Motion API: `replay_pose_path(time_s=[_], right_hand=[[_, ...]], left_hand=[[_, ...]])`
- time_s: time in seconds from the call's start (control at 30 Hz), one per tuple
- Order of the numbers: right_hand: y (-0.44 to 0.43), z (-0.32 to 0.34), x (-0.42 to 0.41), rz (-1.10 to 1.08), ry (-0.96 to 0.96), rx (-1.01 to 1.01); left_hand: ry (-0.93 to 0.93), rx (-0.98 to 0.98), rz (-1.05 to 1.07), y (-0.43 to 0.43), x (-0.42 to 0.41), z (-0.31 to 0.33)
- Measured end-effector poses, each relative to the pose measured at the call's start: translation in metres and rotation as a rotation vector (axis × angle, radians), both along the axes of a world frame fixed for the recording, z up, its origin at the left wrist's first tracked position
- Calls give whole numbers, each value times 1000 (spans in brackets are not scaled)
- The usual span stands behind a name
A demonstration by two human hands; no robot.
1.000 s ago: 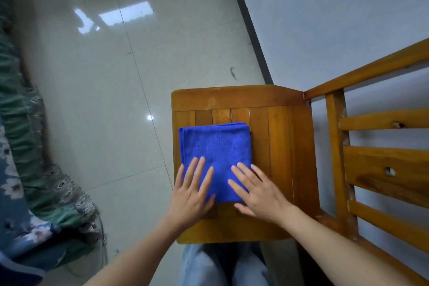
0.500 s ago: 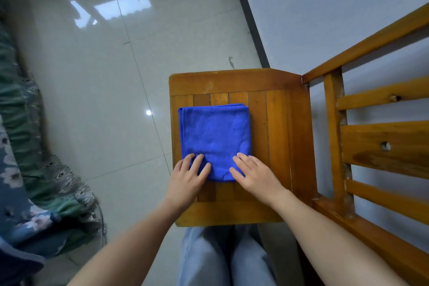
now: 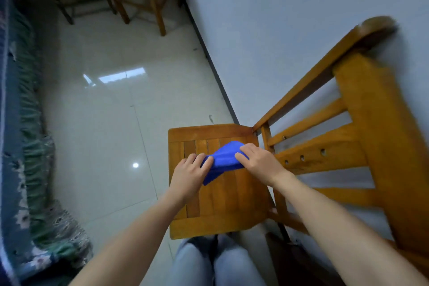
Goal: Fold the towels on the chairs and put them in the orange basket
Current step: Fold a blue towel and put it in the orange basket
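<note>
One pale tiled floor [image 3: 104, 134] fills the left, with patterned fabric [image 3: 27, 169] along its left edge. A wooden chair [image 3: 218, 223] stands against the right wall. The blue towel [image 3: 224, 159] is bunched over the far half of its seat. The left hand [image 3: 189, 175] and right hand [image 3: 260, 162] each grip one end, fingers curled round it.

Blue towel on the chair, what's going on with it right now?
A person sitting at a wooden chair holds the folded blue towel in both hands over the seat. The left-hand grip is curled around the towel's left end and the right-hand grip around its right end. The towel is bunched between them with one corner hanging down. It appears to be off the slats. The orange basket is not in view.
</note>
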State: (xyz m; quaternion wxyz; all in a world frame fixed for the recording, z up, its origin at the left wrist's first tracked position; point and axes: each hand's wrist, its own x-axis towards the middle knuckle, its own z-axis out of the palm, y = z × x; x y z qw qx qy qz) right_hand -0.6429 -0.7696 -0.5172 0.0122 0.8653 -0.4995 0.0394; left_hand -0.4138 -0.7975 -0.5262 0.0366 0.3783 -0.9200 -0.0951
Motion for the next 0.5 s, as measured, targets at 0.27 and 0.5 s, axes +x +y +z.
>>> replay_pose_path(time_s=[0.27, 0.5], right_hand=[[-50, 162, -17, -16, 70, -287], [-72, 309, -44, -15, 195, -619]], left_hand=[[100, -320, -54, -63, -13, 149], [202, -709, -181, -111, -32, 295]])
